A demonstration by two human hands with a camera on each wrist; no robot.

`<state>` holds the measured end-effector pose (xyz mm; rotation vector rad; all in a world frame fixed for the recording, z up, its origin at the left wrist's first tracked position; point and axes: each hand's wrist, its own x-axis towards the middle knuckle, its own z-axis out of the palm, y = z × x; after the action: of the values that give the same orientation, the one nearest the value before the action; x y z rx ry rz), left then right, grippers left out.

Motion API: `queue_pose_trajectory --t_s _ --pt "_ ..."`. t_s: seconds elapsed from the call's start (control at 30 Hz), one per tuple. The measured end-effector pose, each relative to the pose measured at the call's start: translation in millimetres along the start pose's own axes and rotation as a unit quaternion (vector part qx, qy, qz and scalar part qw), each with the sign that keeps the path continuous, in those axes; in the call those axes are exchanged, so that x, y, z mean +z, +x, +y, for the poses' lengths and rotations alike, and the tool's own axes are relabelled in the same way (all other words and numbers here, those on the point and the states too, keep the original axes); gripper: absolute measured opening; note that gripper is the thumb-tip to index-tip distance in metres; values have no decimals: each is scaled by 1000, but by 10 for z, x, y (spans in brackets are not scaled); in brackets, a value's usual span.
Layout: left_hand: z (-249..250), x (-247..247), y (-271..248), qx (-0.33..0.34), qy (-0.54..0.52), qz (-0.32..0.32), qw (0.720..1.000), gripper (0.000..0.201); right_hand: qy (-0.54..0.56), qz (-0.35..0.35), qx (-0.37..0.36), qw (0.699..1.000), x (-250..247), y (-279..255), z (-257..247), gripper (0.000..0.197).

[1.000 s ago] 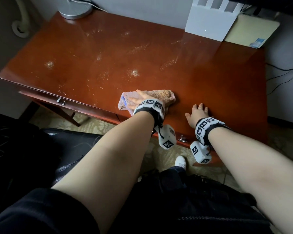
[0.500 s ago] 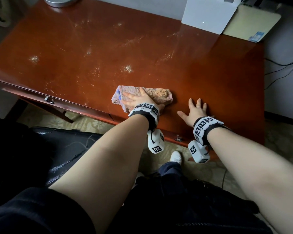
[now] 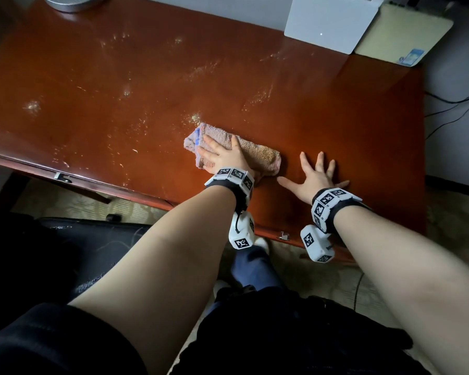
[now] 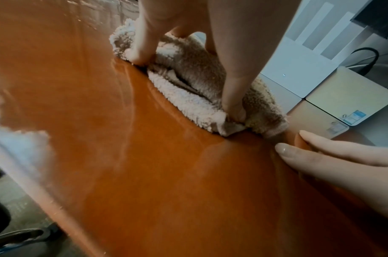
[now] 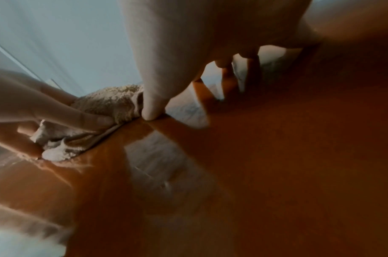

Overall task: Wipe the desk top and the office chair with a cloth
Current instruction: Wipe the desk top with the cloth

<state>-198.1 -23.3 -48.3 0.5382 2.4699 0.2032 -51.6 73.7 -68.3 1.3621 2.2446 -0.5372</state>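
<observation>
Bare forearms, with short dark sleeves (image 3: 52, 345) ending above the elbow. Around each wrist a black strap (image 3: 237, 189) carrying a white band (image 3: 233, 175) printed with square black-and-white markers. Under each wrist a white, rounded camera pod (image 3: 241, 230) bearing the same markers, 1 joined by a short black cable. Dark blue trousers (image 3: 255, 269), white shoes (image 3: 261, 243).

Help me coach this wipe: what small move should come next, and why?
Probably slide the cloth forward and left under the left hand: pale dusty smears lie just beyond its far edge on the desk top, while the right hand rests flat on it.
</observation>
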Motion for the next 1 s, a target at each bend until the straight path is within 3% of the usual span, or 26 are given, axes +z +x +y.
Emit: queue_pose_trajectory --t_s 0.6,1.0 --pt "860 -274 796 28 41 -18 999 107 11 -6 8 1000 -732 993 67 94" --pt "1548 -499 1354 0 40 -19 999 107 8 -12 -11 1000 -1211 1652 179 95"
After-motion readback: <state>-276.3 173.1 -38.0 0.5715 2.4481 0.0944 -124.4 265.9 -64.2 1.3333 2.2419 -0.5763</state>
